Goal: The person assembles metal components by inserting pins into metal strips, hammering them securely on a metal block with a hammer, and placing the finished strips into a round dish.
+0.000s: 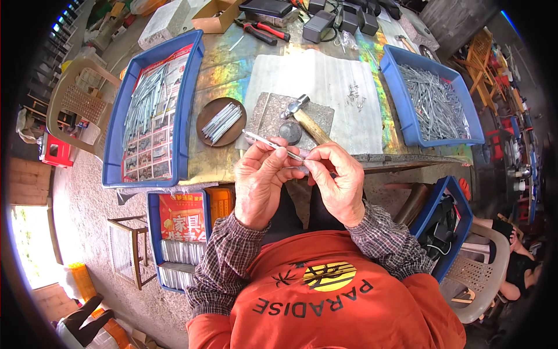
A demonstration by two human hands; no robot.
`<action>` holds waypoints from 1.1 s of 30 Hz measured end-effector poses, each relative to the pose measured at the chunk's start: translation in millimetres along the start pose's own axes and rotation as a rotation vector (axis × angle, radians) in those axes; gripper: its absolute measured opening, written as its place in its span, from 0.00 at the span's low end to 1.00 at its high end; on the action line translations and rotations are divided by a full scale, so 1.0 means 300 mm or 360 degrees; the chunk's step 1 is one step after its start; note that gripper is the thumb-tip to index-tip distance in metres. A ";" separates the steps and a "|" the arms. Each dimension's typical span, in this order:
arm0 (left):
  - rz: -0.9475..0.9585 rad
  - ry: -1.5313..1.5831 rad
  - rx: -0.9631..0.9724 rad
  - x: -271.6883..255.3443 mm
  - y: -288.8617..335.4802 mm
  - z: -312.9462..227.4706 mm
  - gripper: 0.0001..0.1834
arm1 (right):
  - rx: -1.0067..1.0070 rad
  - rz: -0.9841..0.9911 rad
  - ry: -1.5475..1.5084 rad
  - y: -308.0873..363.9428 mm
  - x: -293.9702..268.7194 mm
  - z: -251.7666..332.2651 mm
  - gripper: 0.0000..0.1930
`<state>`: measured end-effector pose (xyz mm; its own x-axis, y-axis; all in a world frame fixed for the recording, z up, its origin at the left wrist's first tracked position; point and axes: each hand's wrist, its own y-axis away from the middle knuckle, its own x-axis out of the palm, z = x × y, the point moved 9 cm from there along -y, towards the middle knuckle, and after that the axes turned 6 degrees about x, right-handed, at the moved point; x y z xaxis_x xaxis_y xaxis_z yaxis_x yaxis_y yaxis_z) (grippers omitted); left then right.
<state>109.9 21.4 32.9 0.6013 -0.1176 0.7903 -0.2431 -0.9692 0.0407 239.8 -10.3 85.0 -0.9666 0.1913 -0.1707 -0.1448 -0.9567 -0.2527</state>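
Note:
My left hand (258, 183) is closed around a slim silver metal rod (264, 140), thumb on top, with its tip pointing up to the left. At the other end of the rod, my right hand (338, 181) pinches with thumb and forefinger; exactly what lies between these fingertips is partly hidden. Just beyond my hands a ball-peen hammer (312, 125) with a wooden handle rests on a grey stone slab (325, 111). A round dark metal piece (290, 133) is beside its handle. To the left, a round brown dish (204, 111) holds several similar silver rods (222, 123).
Blue trays with metal rods stand left (180, 125) and right (407, 125) on the table. Small dark pieces (354, 97) lie on the white sheet (308, 67). Red-handled pliers (264, 32) and black boxes (319, 26) sit farther back. Lower blue crates (154, 232) flank me.

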 end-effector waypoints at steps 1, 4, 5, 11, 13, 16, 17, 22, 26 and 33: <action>0.0002 0.0000 0.0003 0.004 0.002 -0.001 0.09 | 0.0028 -0.0008 -0.0025 0.000 0.000 -0.001 0.03; -0.0036 0.0041 0.0013 0.007 0.008 0.005 0.09 | -0.0063 -0.0074 -0.0018 0.004 0.001 0.002 0.02; -0.0035 0.0029 0.0082 0.008 0.008 -0.002 0.09 | -0.0065 -0.0072 -0.0018 0.005 0.007 0.005 0.02; -0.0070 0.0000 0.0234 0.002 0.004 -0.009 0.07 | 0.0025 -0.0115 -0.0159 -0.001 0.025 0.001 0.02; -0.0091 0.0001 0.0246 -0.004 0.003 -0.007 0.07 | 0.0001 -0.0108 -0.0134 -0.001 0.030 0.000 0.02; -0.0100 -0.0093 0.0339 -0.006 0.009 -0.020 0.07 | -0.0098 -0.0079 -0.0015 0.001 0.036 -0.018 0.01; -0.0105 -0.0134 0.0340 -0.006 0.009 -0.019 0.07 | -0.0101 -0.0077 -0.0014 -0.001 0.037 -0.019 0.01; -0.0082 -0.0184 0.0301 -0.005 -0.003 -0.037 0.06 | -0.0078 -0.0085 0.0125 -0.018 0.037 0.002 0.05; -0.0041 -0.0318 0.0362 -0.028 -0.049 -0.083 0.06 | -0.0298 -0.0041 0.0242 -0.035 0.012 0.062 0.06; -0.0002 -0.0857 0.0599 -0.014 -0.121 -0.134 0.05 | -0.0242 -0.0060 0.0338 -0.038 -0.039 0.038 0.05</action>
<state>85.7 65.9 52.7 0.9221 -0.1135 0.3700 -0.0178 -0.9674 -0.2524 250.3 -4.1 100.8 -0.8925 0.2837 -0.3506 -0.1312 -0.9071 -0.4000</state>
